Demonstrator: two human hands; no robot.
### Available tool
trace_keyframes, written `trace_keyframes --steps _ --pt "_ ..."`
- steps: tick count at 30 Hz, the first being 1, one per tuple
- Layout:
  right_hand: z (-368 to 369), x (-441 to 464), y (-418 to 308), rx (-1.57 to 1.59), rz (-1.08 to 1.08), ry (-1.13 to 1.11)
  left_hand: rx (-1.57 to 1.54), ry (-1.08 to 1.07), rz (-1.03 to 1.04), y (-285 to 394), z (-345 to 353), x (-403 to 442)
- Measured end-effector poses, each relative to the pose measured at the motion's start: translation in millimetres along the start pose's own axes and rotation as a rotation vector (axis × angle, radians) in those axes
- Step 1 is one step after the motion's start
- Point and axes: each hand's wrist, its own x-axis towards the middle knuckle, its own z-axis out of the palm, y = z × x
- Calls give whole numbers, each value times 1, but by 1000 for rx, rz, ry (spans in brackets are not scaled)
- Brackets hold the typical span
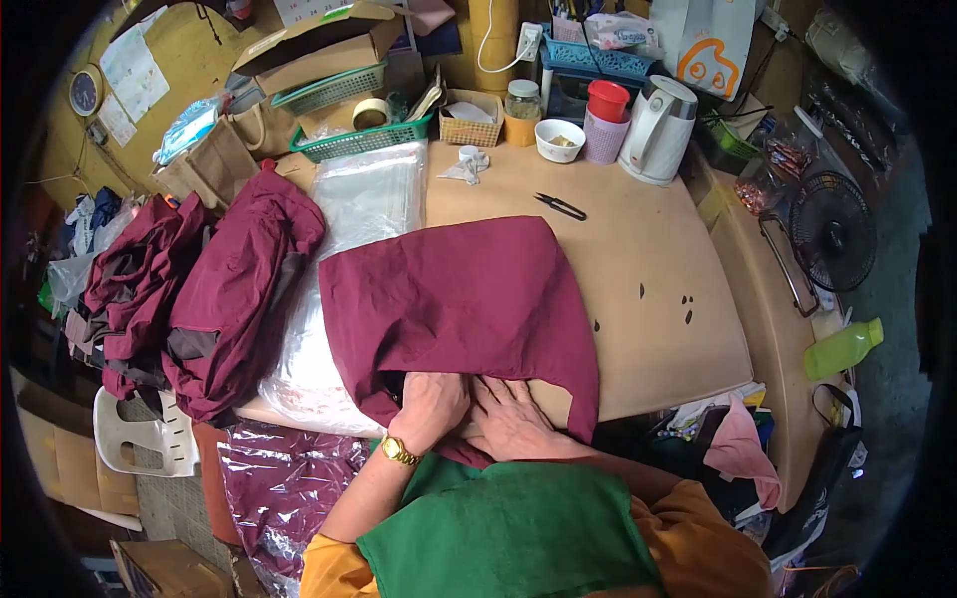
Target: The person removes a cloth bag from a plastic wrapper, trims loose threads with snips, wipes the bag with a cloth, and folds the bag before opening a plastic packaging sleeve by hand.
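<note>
A maroon fabric piece (459, 289), part of a garment or bag by its look, lies spread over the table's front edge. My left hand (436, 401), with a gold watch at the wrist, reaches in under its near edge, and the fingertips are hidden by the cloth. Close beside it, my right hand (510, 419) rests palm down with fingers stretched out, their tips at the fabric's edge. Some of the same cloth hangs down below both hands, against my green apron (508, 533).
Maroon garments (239, 299) are heaped at left beside clear plastic bags (369, 189). Black thread snips (561, 205) lie on the brown tabletop (658, 329). Along the back stand a white kettle (658, 130), a bowl (559, 141) and a green basket (364, 140). A fan (833, 229) is at right.
</note>
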Motion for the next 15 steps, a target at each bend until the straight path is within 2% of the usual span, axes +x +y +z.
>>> trace_keyframes --steps 1,2,4,5,7,8,11,12,13,14,15 --pt "-2 2 0 -10 -25 95 1 14 13 -5 3 1" --pt "-6 2 -1 -8 -27 95 3 13 10 -8 7 5" --pt "-18 3 -3 24 10 -130 265 173 292 -20 18 20" --pt "-14 3 -4 27 5 -131 267 172 287 -30 29 28" --pt "-3 3 -3 -112 1 0 290 293 448 -54 56 50" --pt "-2 3 -3 -97 2 64 290 296 450 -60 66 60" --pt "-22 6 1 -150 -2 46 272 375 577 -52 64 76" --pt "-36 6 7 -150 4 52 342 193 517 -43 54 69" --pt "-54 6 19 88 0 -125 410 11 452 -23 31 61" --pt "-70 8 37 327 -8 -301 274 -241 196 12 -12 50" --pt "-84 12 61 558 -111 -279 131 -490 -65 39 -41 38"
